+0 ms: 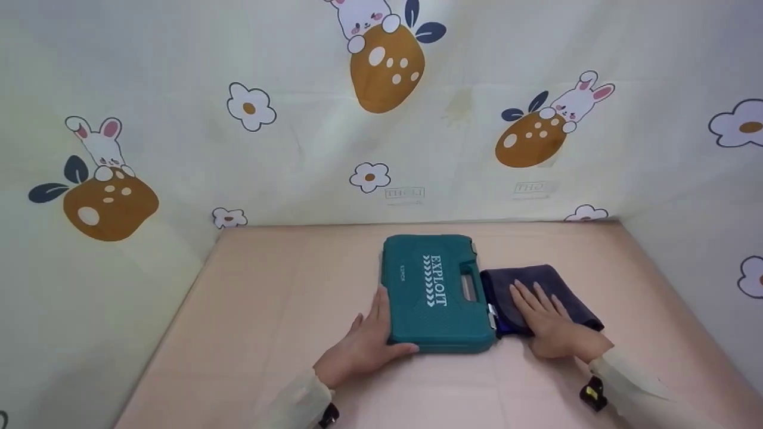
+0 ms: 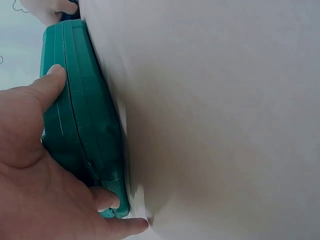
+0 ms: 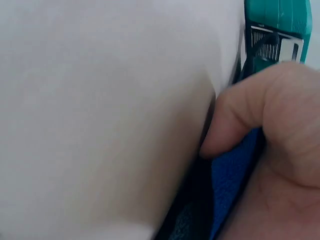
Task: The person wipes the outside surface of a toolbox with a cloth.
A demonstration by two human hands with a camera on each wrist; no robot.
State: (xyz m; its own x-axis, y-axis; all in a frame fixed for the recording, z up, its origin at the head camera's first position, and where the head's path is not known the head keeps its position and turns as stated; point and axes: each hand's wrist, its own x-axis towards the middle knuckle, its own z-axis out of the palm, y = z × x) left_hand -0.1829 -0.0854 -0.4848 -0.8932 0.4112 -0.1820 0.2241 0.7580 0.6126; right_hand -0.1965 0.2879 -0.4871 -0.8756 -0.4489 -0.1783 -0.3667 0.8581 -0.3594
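Observation:
A teal plastic tool case [image 1: 411, 292], printed "EXPLOIT", lies flat on the table with its handle side to the right. My left hand [image 1: 371, 339] rests against its near left corner, fingers along the left side and thumb on the front edge. The left wrist view shows the thumb [image 2: 56, 80] pressed to the case's side wall [image 2: 82, 100]. Right beside the handle lies a folded dark grey cloth [image 1: 569, 298] with blue showing at its edge. My right hand [image 1: 551, 328] lies flat on it, fingers spread. In the right wrist view the thumb [image 3: 227, 125] touches the cloth's near edge.
The pale pink tabletop [image 1: 268, 298] is enclosed by walls of patterned fabric [image 1: 298, 149] at the back and both sides. A latch [image 3: 277, 45] on the case sits close to the cloth. Dark bands with cameras [image 1: 593, 393] are on the wrists.

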